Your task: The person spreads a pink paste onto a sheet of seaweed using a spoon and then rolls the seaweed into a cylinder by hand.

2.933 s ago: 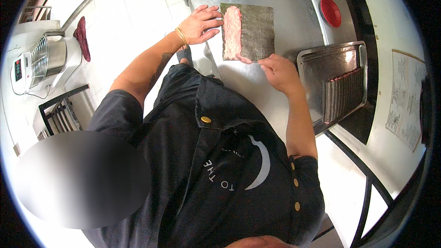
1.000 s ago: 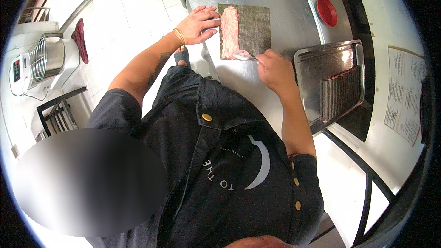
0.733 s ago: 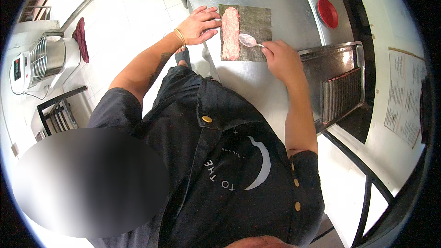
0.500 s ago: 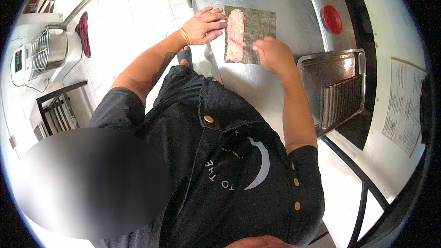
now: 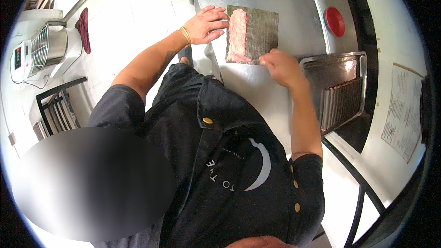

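A dark green nori sheet point(image 5: 262, 32) lies on the steel worktop, with a band of pink minced filling point(image 5: 237, 30) along its left side. My left hand point(image 5: 206, 25) rests at the sheet's left edge, fingers stretched out and holding nothing. Past the sheet's near right corner, my right hand point(image 5: 281, 67) is closed round a slim spreading utensil point(image 5: 253, 59). Pink filling coats its end, which reaches left to the near end of the band. Its exact kind cannot be made out, as the fist hides its handle.
A metal tray point(image 5: 317, 64) at the right holds a row of dark rolls point(image 5: 342, 103) with pink ends. Beyond it sits a red bowl point(image 5: 335, 22) on a ledge. A mixer point(image 5: 48, 50) stands at far left, and a printed sheet point(image 5: 400, 110) hangs on the right wall.
My right hand has moved nearer to me and slightly right, bringing the utensil down to the band's near end. The left hand has stayed at the sheet's edge.
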`<control>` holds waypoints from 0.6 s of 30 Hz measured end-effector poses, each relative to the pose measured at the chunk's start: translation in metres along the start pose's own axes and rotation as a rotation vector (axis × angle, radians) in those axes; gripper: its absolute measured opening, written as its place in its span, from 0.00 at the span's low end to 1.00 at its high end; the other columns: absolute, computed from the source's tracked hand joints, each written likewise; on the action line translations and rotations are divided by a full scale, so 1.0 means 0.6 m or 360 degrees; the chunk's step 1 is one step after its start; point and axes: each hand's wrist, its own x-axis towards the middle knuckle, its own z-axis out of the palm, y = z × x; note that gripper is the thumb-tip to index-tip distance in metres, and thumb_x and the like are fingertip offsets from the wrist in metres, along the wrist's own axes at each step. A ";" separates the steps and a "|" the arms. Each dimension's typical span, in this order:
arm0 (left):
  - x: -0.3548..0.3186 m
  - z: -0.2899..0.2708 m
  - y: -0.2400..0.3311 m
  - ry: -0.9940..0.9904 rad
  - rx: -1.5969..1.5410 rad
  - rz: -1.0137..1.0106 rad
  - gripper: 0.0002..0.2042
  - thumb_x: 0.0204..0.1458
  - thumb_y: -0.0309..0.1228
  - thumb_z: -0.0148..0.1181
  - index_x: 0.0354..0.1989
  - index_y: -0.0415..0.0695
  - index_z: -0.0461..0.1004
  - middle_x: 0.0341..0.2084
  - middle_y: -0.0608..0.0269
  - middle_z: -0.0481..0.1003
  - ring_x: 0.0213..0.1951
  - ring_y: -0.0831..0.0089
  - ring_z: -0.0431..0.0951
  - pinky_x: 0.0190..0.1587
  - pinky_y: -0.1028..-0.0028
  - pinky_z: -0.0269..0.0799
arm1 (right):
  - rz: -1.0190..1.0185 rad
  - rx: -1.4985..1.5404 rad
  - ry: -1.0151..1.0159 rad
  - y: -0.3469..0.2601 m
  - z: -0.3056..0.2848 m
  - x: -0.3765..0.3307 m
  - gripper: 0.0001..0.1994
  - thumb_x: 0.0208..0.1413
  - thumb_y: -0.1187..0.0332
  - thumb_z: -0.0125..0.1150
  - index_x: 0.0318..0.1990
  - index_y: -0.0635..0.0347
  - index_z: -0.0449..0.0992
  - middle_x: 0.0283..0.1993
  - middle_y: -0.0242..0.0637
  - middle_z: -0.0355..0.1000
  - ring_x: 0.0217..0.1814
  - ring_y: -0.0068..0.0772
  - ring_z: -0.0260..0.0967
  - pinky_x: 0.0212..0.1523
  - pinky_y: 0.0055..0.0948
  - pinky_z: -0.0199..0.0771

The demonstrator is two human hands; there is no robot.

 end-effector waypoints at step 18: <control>0.010 -0.006 -0.024 -0.0077 0.0002 0.0054 0.18 0.65 0.37 0.57 0.62 0.50 0.77 0.63 0.57 0.73 0.74 0.56 0.63 0.76 0.49 0.53 | -0.0304 -0.0461 0.0194 -0.014 -0.050 0.110 0.12 0.65 0.60 0.60 0.48 0.51 0.86 0.42 0.41 0.77 0.46 0.49 0.77 0.49 0.46 0.77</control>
